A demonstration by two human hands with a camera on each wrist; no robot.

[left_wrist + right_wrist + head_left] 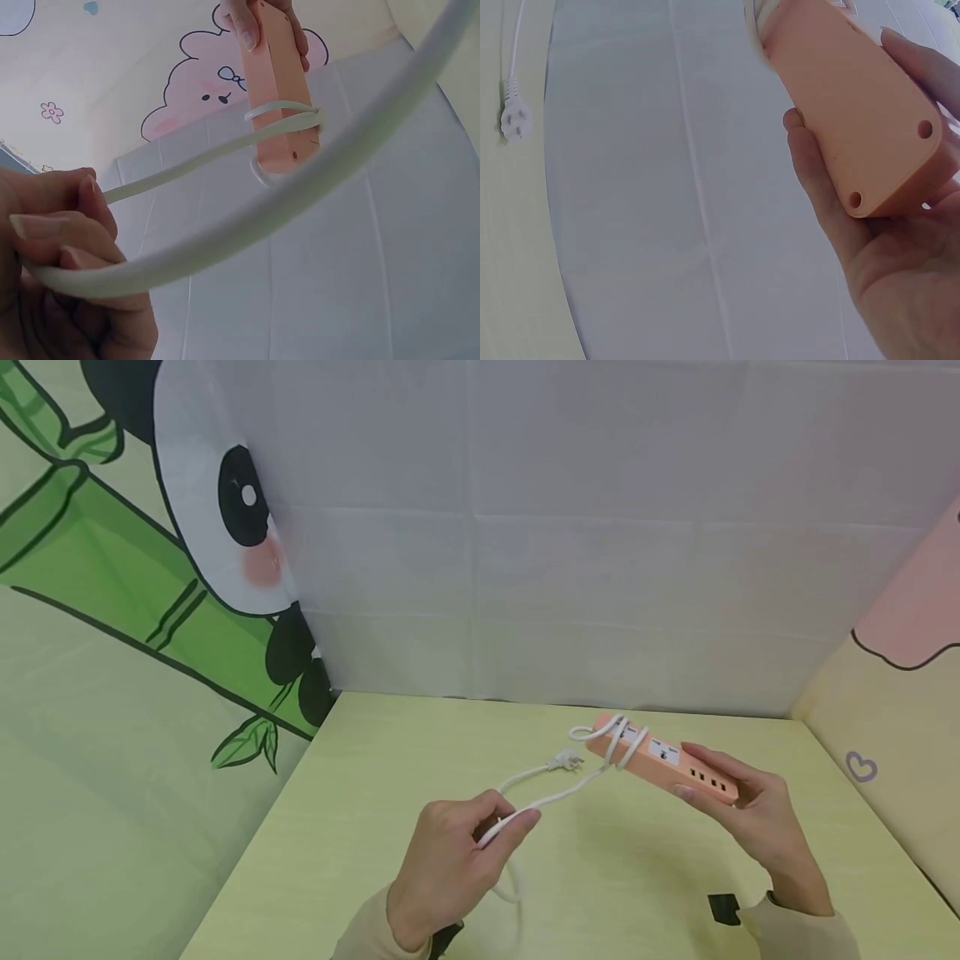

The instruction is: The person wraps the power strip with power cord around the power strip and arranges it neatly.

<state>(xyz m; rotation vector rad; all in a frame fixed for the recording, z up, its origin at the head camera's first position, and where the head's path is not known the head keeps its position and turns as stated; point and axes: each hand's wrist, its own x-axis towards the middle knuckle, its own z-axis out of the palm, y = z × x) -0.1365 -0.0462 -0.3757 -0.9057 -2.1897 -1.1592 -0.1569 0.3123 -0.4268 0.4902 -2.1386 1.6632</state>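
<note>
A salmon-pink power strip (660, 758) is held above the table, its near end gripped by my right hand (738, 806). In the right wrist view its underside (855, 105) lies against my fingers (817, 180). A white cord (558, 795) loops twice around the strip's far end (289, 120) and runs to my left hand (480, 839), which pinches it between thumb and fingers (71, 217). The cord's white plug (566, 762) lies on the table between the hands; it also shows in the right wrist view as the plug (514, 120).
A pale green table (390, 760) is walled by a grey cloth backdrop (585, 568), a panda and bamboo panel (150, 568) at left and a pink cartoon panel (907, 627) at right. More cord hangs below my left hand (513, 885).
</note>
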